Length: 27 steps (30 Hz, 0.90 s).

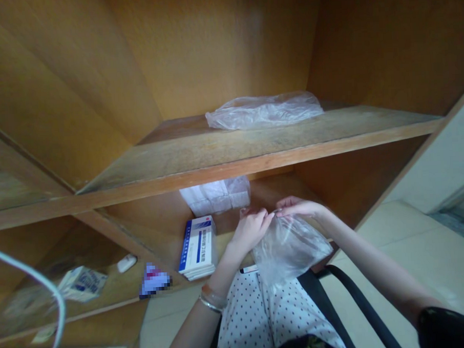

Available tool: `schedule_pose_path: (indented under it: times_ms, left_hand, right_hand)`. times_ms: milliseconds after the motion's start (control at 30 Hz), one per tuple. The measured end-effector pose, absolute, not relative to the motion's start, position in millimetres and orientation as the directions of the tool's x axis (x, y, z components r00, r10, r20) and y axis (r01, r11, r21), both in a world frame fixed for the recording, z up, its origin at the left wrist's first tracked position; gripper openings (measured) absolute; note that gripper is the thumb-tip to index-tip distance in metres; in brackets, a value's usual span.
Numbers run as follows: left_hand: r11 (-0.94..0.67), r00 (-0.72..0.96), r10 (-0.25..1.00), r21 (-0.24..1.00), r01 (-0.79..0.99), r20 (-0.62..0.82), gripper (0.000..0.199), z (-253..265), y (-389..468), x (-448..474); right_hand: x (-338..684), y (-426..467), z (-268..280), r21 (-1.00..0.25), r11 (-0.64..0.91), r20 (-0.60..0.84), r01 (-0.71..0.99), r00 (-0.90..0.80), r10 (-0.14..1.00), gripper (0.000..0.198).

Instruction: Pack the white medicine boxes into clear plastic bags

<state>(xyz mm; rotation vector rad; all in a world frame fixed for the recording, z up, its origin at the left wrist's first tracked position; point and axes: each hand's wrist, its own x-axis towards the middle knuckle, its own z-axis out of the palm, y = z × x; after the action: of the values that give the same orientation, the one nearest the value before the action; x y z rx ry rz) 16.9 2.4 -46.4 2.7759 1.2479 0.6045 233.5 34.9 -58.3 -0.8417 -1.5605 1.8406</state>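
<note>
A clear plastic bag (292,248) hangs from my two hands, over the front edge of the lower shelf and above my lap. My left hand (252,229) pinches its top edge, the fingers closed. Close beside it, my right hand (297,207) grips the same edge with thumb and fingers together. Whether anything is inside the bag I cannot tell. Left of my left hand lies a stack of white and blue booklets (199,247). Behind them sits a plastic-wrapped white bundle (217,194), partly hidden by the upper shelf.
Another crumpled clear plastic bag (263,111) lies on the upper shelf (215,149). In the lower left compartment are a small white and blue box (83,283) and a white object (126,262). A pale cable (60,299) curves across the left. A black chair armrest (356,297) is at right.
</note>
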Motion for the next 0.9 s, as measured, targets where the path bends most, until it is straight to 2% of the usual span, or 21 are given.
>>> schedule_pose_path:
  times_ms: [67, 100, 200, 300, 367, 433, 467, 533, 633, 667, 733, 800, 867, 900]
  left_hand:
    - [-0.639, 0.581, 0.767, 0.258, 0.724, 0.271, 0.038, -44.2, -2.3, 17.0]
    - [-0.621, 0.571, 0.784, 0.268, 0.737, 0.246, 0.037, -44.2, -4.2, 15.9]
    - [-0.585, 0.539, 0.811, 0.291, 0.757, 0.228, 0.037, -42.8, -8.8, 10.7]
    - [-0.613, 0.510, 0.785, 0.330, 0.717, 0.351, 0.042, -36.0, -13.7, 8.6]
    - [-0.663, 0.527, 0.740, 0.327, 0.673, 0.418, 0.044, -30.7, -16.4, 10.6]
    - [-0.708, 0.578, 0.704, 0.346, 0.616, 0.412, 0.030, -27.3, -17.9, 13.7]
    - [-0.713, 0.593, 0.701, 0.390, 0.583, 0.396, 0.026, -26.5, -18.2, 15.0]
    - [-0.664, 0.573, 0.735, 0.555, 0.501, 0.362, 0.025, -26.1, -17.8, 15.7]
    - [-0.403, 0.446, 0.855, 0.881, 0.246, 0.266, 0.022, -24.2, -15.7, 11.9]
    - [-0.288, 0.422, 0.883, 0.948, 0.140, 0.206, 0.021, -22.3, -14.7, 9.4]
    - [-0.086, 0.439, 0.896, 0.996, 0.012, 0.072, 0.021, -16.8, -12.5, 3.4]
    - [-0.010, 0.485, 0.874, 0.998, 0.059, -0.020, 0.024, -9.9, -10.4, -3.4]
    - [-0.103, 0.502, 0.864, 0.967, 0.233, -0.029, 0.029, -3.9, -8.9, -10.2]
    - [-0.192, 0.493, 0.870, 0.915, 0.354, -0.009, 0.033, -2.1, -8.4, -13.1]
  right_hand:
    - [235.4, 34.8, -58.9, -0.969, -0.184, -0.079, -0.165, -0.498, 0.864, 0.028]
    - [237.8, 35.1, -59.6, -0.957, -0.191, -0.068, -0.218, -0.474, 0.878, 0.027]
    - [247.5, 36.9, -60.3, -0.926, -0.220, 0.002, -0.307, -0.588, 0.809, 0.023]
    - [251.7, 36.7, -56.9, -0.907, -0.246, 0.063, -0.341, -0.689, 0.722, 0.027]
    - [249.2, 35.2, -52.7, -0.926, -0.231, 0.064, -0.297, -0.729, 0.682, 0.027]
    - [245.0, 33.8, -48.2, -0.953, -0.197, 0.047, -0.230, -0.756, 0.653, 0.025]
    - [243.6, 33.4, -46.3, -0.961, -0.184, 0.041, -0.207, -0.762, 0.646, 0.024]
    - [243.2, 33.5, -44.1, -0.964, -0.192, 0.020, -0.185, -0.767, 0.641, 0.024]
    - [247.6, 34.4, -44.5, -0.969, -0.232, -0.071, -0.087, -0.800, 0.596, 0.027]
    - [249.0, 34.4, -45.3, -0.970, -0.243, -0.125, -0.018, -0.819, 0.559, 0.028]
    - [249.7, 33.8, -47.3, -0.961, -0.246, -0.244, 0.130, -0.818, 0.521, 0.031]
    - [247.8, 32.9, -49.5, -0.950, -0.194, -0.311, 0.243, -0.765, 0.564, 0.037]
    - [244.7, 32.4, -51.9, -0.947, -0.050, -0.271, 0.319, -0.701, 0.659, 0.032]
    - [243.1, 32.3, -53.2, -0.939, 0.050, -0.204, 0.340, -0.670, 0.714, 0.026]
